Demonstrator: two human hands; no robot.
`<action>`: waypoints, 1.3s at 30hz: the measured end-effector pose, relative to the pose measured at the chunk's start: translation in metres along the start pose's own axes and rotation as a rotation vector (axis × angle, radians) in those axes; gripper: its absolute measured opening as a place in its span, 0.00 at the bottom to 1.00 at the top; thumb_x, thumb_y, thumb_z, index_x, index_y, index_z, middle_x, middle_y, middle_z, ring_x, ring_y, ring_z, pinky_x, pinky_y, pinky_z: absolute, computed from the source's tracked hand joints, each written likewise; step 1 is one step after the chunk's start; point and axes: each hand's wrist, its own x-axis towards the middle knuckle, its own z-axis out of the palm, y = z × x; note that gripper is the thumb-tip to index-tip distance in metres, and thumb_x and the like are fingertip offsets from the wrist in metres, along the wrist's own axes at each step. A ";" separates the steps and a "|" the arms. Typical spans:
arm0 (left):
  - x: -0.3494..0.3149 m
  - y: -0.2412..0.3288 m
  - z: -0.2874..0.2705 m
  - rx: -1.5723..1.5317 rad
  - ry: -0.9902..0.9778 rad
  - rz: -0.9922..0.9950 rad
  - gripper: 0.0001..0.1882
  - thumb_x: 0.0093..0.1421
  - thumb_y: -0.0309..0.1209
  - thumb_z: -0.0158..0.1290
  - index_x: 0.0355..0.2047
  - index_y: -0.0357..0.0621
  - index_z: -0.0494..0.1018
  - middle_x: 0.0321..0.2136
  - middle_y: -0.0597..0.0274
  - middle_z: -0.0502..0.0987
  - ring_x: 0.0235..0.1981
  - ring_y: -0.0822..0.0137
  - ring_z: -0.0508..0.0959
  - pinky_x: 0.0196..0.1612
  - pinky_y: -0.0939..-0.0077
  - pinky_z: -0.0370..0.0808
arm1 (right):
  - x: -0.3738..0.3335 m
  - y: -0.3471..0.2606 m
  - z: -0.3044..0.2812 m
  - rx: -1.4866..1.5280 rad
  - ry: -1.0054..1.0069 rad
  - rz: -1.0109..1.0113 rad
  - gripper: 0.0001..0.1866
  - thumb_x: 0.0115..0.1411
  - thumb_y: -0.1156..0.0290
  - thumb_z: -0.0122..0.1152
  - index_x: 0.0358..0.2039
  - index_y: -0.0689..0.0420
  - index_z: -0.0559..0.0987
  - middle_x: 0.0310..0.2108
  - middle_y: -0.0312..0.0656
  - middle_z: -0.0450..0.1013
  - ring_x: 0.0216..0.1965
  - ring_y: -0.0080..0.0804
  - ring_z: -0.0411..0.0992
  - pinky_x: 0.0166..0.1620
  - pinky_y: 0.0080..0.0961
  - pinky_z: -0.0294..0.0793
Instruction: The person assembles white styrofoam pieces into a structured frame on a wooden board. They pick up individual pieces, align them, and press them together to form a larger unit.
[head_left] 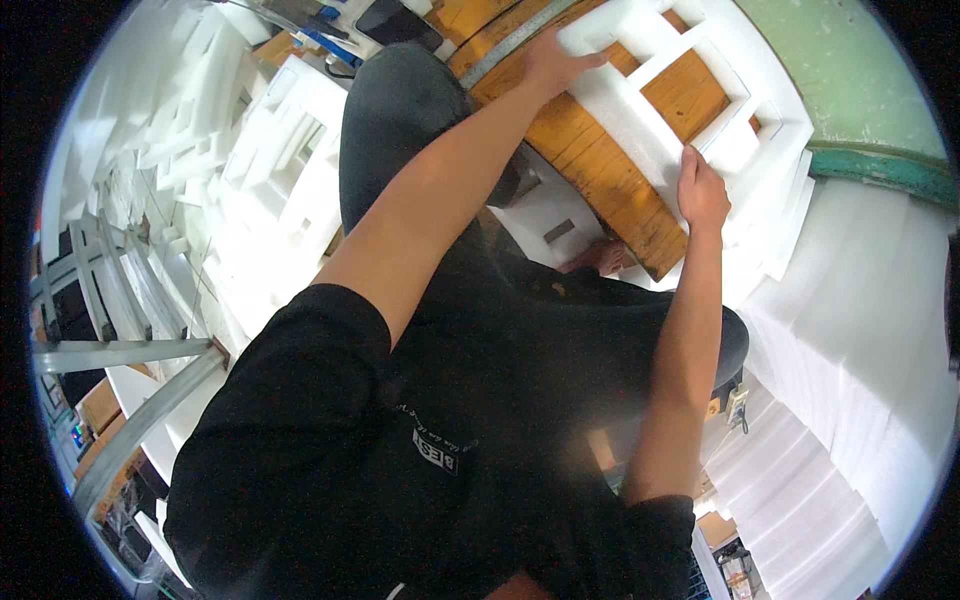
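Note:
A white foam frame [640, 125] with several rectangular cut-outs lies over an orange-brown wooden board [590, 150]; the wood shows through its openings. My left hand [557, 66] grips the frame's left edge, the thumb stretched over the foam and the other fingers partly hidden. On the near side of the frame, my right hand [703, 197] holds the edge with its thumb pointing away from me. Its remaining fingers are mostly out of sight. Between my legs and below the board, another white foam piece [560, 225] with a small slot is partly visible.
White foam pieces [285, 150] are piled to the left, beside a metal rack [130, 355]. A metal strip [515, 45] runs along the board. To the right are a green surface [870, 60] and large white sheets [840, 270]. A power strip [737, 403] sits near my right knee.

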 end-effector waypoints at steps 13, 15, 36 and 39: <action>-0.065 0.008 0.012 -0.123 0.174 0.026 0.46 0.46 0.49 0.73 0.57 0.33 0.65 0.47 0.43 0.77 0.48 0.51 0.79 0.52 0.58 0.76 | -0.012 -0.003 -0.007 -0.027 -0.119 -0.192 0.38 0.67 0.33 0.40 0.49 0.57 0.79 0.48 0.55 0.77 0.52 0.53 0.74 0.52 0.48 0.72; -0.068 0.012 0.011 -0.117 0.162 0.022 0.46 0.47 0.50 0.73 0.56 0.33 0.66 0.47 0.43 0.77 0.48 0.51 0.79 0.52 0.57 0.76 | -0.013 0.000 -0.003 -0.038 -0.075 -0.215 0.38 0.67 0.34 0.39 0.50 0.57 0.79 0.49 0.54 0.76 0.52 0.53 0.74 0.52 0.49 0.72; -0.067 0.005 0.020 -0.266 0.230 -0.007 0.54 0.37 0.51 0.77 0.60 0.37 0.65 0.50 0.43 0.76 0.50 0.51 0.78 0.54 0.58 0.77 | 0.020 -0.091 0.010 -0.140 0.002 -0.083 0.35 0.71 0.38 0.26 0.65 0.42 0.70 0.66 0.47 0.65 0.69 0.50 0.58 0.68 0.65 0.48; -0.066 0.001 0.020 -0.361 0.219 -0.007 0.54 0.37 0.51 0.77 0.60 0.38 0.65 0.51 0.45 0.76 0.51 0.53 0.78 0.54 0.58 0.77 | 0.019 -0.096 0.008 -0.144 -0.023 -0.075 0.35 0.71 0.38 0.26 0.64 0.42 0.72 0.64 0.49 0.66 0.68 0.50 0.59 0.67 0.63 0.51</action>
